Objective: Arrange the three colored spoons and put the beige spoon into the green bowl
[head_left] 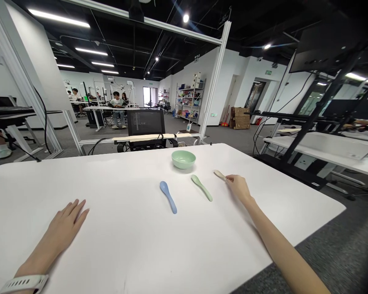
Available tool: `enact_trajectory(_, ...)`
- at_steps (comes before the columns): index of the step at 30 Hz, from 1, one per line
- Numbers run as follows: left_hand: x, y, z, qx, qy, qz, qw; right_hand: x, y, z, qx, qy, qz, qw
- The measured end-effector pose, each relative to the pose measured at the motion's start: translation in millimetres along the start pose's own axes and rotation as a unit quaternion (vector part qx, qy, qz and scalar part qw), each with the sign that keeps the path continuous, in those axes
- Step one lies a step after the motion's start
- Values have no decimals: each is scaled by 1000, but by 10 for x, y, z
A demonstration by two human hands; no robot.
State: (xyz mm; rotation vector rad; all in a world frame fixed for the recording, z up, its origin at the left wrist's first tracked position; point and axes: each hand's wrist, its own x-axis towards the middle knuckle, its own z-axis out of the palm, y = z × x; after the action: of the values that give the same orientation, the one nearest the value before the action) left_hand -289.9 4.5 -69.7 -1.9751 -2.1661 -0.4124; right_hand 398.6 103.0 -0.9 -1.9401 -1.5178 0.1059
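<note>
My right hand (239, 188) is closed on the handle of a beige spoon (219, 174), whose bowl end points left and away from me. To its left a light green spoon (201, 188) lies on the white table (116, 237). A blue spoon (168, 197) lies further left, with its handle toward me. Behind the spoons stands a green bowl (183, 159), upright; no spoon shows in it. On the table's left side my left hand (68, 223) rests flat with fingers stretched out, touching only the tabletop.
A metal frame (214, 81) rises beyond the table's far edge, with a black office chair (146, 124) behind it. Black equipment and another white table (334, 157) stand at the right. Several people sit at desks in the far background.
</note>
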Motion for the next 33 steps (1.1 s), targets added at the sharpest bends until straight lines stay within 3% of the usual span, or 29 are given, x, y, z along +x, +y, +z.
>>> enact_trajectory(5,-1,77,-66,8,-28,-22,999,152,-414,-47,69,35,-64,995)
enact_trajectory(9,3,86,-84,8,-44,-31,999,372,-922,47,69,13,-124,990)
enact_trajectory(13,-3,91,-96,-6,-33,-31,999,545,-1378,239,20,-42,-163,985)
enact_trajectory(17,-10,77,-89,-15,-24,-25,999,636,-1682,435,-81,-80,-156,981)
enact_trajectory(26,-11,41,-42,-4,-7,-17,1000,708,-1836,709,-121,-93,-139,978)
enact_trajectory(30,-15,43,-52,-7,-12,-19,1000,716,-1775,654,-93,-72,-148,982)
enact_trajectory(33,-21,26,-35,-6,-3,-15,1000,675,-1613,542,-18,-24,-178,984)
